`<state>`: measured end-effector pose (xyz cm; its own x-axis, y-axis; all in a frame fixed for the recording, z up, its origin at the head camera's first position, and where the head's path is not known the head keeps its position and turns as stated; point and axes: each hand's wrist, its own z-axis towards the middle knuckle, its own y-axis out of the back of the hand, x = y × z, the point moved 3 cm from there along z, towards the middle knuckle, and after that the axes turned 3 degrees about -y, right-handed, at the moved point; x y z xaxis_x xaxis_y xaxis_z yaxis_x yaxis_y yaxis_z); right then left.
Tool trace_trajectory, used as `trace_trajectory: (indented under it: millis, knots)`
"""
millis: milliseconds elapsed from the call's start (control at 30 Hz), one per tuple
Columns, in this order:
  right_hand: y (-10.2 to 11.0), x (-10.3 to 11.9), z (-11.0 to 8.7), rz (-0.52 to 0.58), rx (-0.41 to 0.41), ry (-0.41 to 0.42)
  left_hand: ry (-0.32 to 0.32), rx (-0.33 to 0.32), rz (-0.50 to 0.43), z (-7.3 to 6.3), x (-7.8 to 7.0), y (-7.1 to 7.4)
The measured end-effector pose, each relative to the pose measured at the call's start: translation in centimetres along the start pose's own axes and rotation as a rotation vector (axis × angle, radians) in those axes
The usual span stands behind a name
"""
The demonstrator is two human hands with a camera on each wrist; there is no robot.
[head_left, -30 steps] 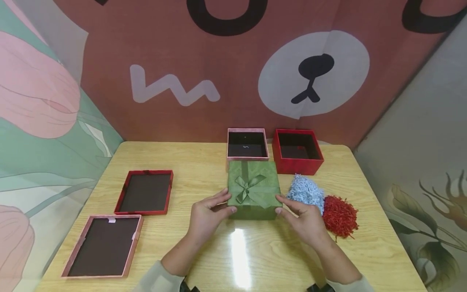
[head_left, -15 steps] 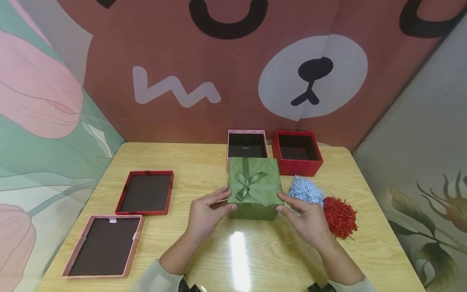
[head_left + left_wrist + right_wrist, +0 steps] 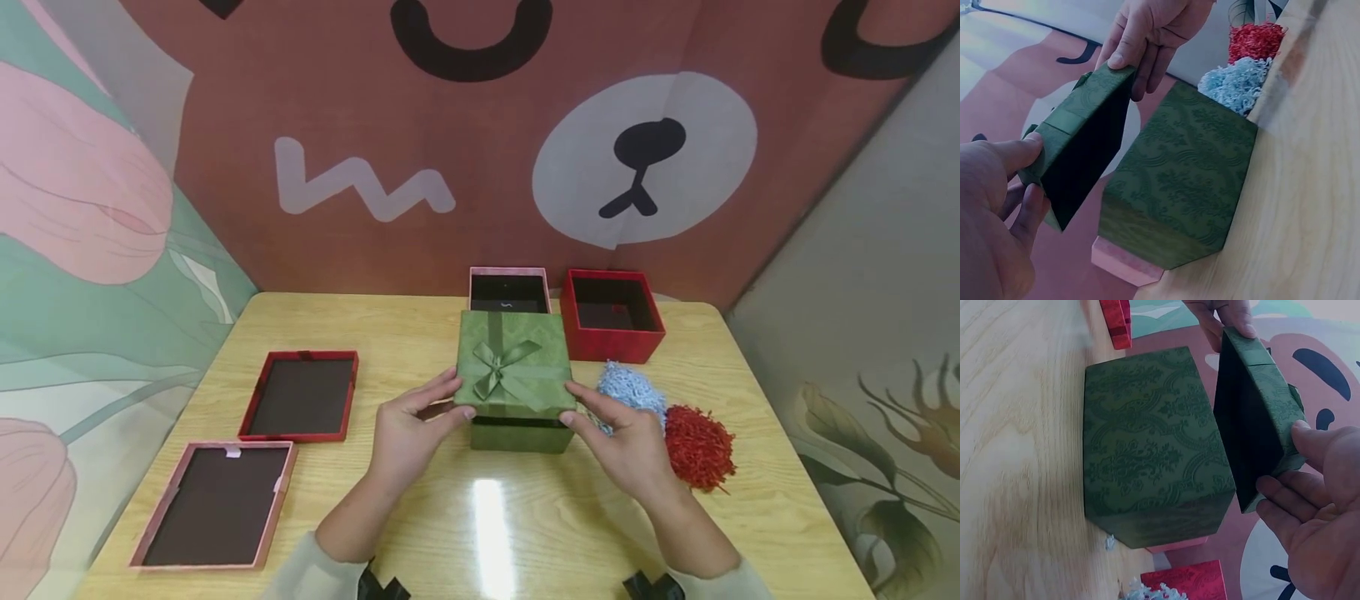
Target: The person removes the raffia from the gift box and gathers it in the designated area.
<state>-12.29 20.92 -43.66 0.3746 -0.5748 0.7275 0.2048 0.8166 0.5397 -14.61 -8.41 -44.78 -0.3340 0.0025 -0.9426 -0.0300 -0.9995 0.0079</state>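
Observation:
A green patterned box lid (image 3: 513, 358) with a ribbon bow on top is held up between both hands. My left hand (image 3: 411, 433) pinches its left edge between thumb and fingers, and my right hand (image 3: 626, 442) pinches the right edge. Under the lid stands the green box base (image 3: 519, 436) on the table. Both wrist views show a gap between the lid and the base (image 3: 1179, 169), with the lid's dark inside turned toward the cameras. The base's interior is hidden in every view.
Behind the green box stand an open pink box (image 3: 508, 292) and an open red box (image 3: 613, 317). Blue shredded paper (image 3: 630, 390) and red shredded paper (image 3: 699, 446) lie to the right. A red lid (image 3: 300, 396) and a pink lid (image 3: 213, 507) lie upturned at left.
Both hands have lifted the green lid up off its base, which stays in place. A dark gap now shows between them, and the lid has shifted slightly left and back.

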Motion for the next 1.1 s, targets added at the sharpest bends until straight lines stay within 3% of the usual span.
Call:
trace_trajectory:
  millis: [267, 567, 800, 1100]
  knots:
    - [-1.2, 0.9, 0.8, 0.176, 0.002, -0.020, -0.030, -0.034, 0.023, -0.1, -0.1, 1.5]
    - [-2.6, 1.9, 1.7, 0.200, -0.024, 0.023, -0.123, -0.072, 0.008, -0.2, -0.6, 2.9]
    - [-3.8, 2.8, 2.3, 0.227, -0.036, 0.010, -0.195, -0.129, -0.026, -0.3, -0.9, 4.1]
    - [-5.0, 3.8, 3.0, 0.233, -0.003, 0.063, -0.190, -0.263, -0.045, -0.4, -1.7, 5.5]
